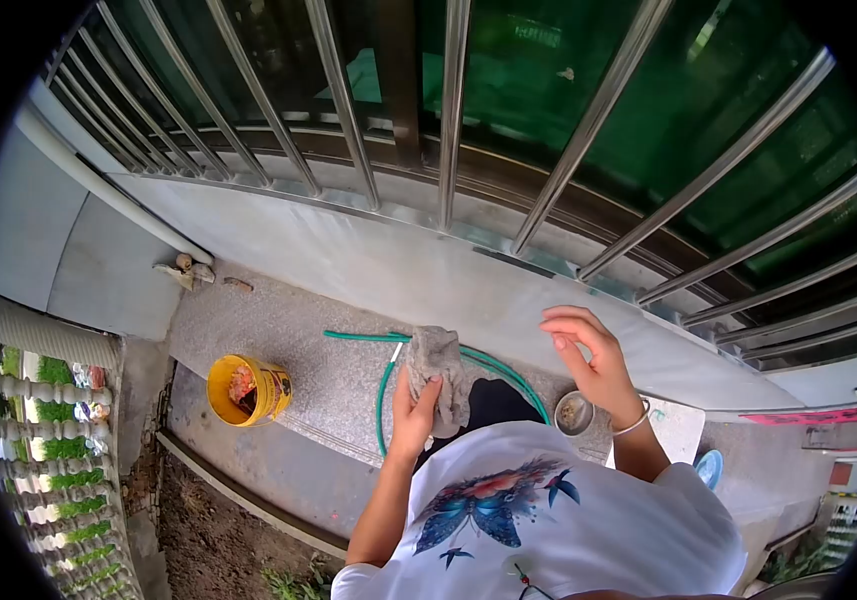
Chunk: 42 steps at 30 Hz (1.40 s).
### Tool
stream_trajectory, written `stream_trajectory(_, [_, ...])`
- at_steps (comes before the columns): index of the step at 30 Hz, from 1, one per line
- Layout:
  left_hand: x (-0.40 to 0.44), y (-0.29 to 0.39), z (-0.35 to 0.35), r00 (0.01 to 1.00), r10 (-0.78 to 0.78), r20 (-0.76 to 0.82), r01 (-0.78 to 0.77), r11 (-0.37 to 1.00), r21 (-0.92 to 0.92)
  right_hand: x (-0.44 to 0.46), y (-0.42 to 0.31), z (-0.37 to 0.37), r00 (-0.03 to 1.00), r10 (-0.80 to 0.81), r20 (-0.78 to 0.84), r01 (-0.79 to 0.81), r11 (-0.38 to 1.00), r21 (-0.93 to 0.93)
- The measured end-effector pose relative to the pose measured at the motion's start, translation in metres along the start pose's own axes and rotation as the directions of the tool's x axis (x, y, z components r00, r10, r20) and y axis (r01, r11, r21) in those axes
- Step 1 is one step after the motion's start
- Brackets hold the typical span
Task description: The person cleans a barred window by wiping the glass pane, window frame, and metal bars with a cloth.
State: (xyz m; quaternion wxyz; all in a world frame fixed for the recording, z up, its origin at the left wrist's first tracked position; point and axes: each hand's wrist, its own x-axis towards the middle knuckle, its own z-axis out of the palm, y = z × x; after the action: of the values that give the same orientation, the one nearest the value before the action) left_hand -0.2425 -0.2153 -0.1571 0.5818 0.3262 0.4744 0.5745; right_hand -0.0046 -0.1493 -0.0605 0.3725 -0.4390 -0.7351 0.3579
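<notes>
A crumpled grey-brown cloth (435, 372) hangs from my left hand (413, 412), whose fingers are closed on its lower left side. To the right, my right hand (593, 360) is raised in front of the white wall, its fingers apart and nothing in it, with a pale bracelet at the wrist. Metal bars (453, 120) run across the dark window above both hands. Below and behind the cloth, a green hose (381, 400) lies curved on the grey floor.
A yellow bucket (282, 392) with reddish contents stands on the floor at left. Near the wall at right sits a metal bowl (574, 413), with a blue basin (710, 468) farther right. Stones (188, 268) lie in the far left corner. A balustrade (48, 430) borders the left side.
</notes>
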Motion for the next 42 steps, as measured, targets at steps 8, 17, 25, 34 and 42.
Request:
stream_trajectory(8, [0.004, 0.013, -0.030, 0.969, -0.008, -0.249, 0.001, 1.000, -0.028, 0.074, -0.002, -0.007, 0.916, -0.199, -0.347, 0.149, 0.975, -0.166])
stream_trajectory(17, [0.124, 0.146, 0.089, 0.633, 0.621, 0.463, -0.761, 0.388, 0.520, 0.097, 0.015, -0.087, 0.333, -0.591, -0.735, 0.048, 0.789, -0.613])
stream_trajectory(25, [0.262, 0.193, 0.207, 0.261, 0.865, 0.429, -0.799, -0.056, 0.598, 0.116, 0.068, -0.076, 0.758, -0.174, -0.629, 0.441, 0.846, 0.298])
stream_trajectory(34, [0.281, 0.102, 0.160, 0.413, 0.563, 0.716, -0.625, -0.396, 0.672, 0.116, 0.063, -0.071, 0.737, -0.108, -0.667, 0.422, 0.845, 0.329])
stream_trajectory(42, [0.154, 0.106, 0.087, 0.857, 0.113, 0.503, -0.515, 0.221, 0.828, 0.118, 0.061, -0.071, 0.740, -0.091, -0.666, 0.424, 0.832, 0.357])
